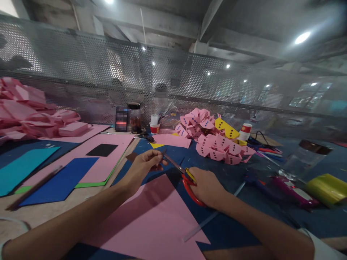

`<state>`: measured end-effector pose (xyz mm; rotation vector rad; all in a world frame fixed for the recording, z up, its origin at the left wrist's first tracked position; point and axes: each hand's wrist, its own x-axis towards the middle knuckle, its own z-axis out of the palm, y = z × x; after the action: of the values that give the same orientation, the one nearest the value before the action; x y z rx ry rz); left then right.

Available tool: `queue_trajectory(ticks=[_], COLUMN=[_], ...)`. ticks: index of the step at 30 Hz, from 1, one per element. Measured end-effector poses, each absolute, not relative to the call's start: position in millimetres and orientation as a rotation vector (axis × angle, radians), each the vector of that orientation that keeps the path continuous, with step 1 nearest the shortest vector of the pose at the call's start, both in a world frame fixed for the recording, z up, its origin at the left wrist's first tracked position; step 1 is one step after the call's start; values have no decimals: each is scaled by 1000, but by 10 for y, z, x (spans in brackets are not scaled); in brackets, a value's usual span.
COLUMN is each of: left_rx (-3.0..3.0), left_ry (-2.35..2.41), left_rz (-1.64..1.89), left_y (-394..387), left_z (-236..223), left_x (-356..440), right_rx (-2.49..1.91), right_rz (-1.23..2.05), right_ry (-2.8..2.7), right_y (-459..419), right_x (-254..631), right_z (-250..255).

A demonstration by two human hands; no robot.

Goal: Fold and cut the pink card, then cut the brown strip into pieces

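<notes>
My right hand (207, 186) is closed round the red and yellow handles of a pair of scissors (189, 184). The blades point up and to the left, and their tips reach the fingers of my left hand (148, 162). Those fingers are pinched together; what they hold, if anything, is too small to make out. A dark brown scrap (131, 156) shows just behind the left wrist side. Beneath both hands lies a large pink sheet (154, 213) with a notched right edge.
Left lie blue card (62, 180), teal card (24, 168), a black piece (102, 150) and a pencil (38, 186). Folded pink pieces (217, 148) with dark dots are heaped behind. At right are a glue gun (256, 180), a clear jar (306, 159) and a yellow roll (326, 189).
</notes>
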<state>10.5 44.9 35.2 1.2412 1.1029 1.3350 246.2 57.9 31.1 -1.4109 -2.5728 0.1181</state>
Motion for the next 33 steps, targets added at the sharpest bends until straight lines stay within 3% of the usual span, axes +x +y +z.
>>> queue_trajectory(ticks=[33], left_rx=[1263], left_ry=[1135], left_rz=[1323], left_y=[430], left_z=[398], left_x=[120], right_rx=[-1420], right_rz=[102], right_ry=[-2626], right_y=[587], right_x=[2471], right_z=[345])
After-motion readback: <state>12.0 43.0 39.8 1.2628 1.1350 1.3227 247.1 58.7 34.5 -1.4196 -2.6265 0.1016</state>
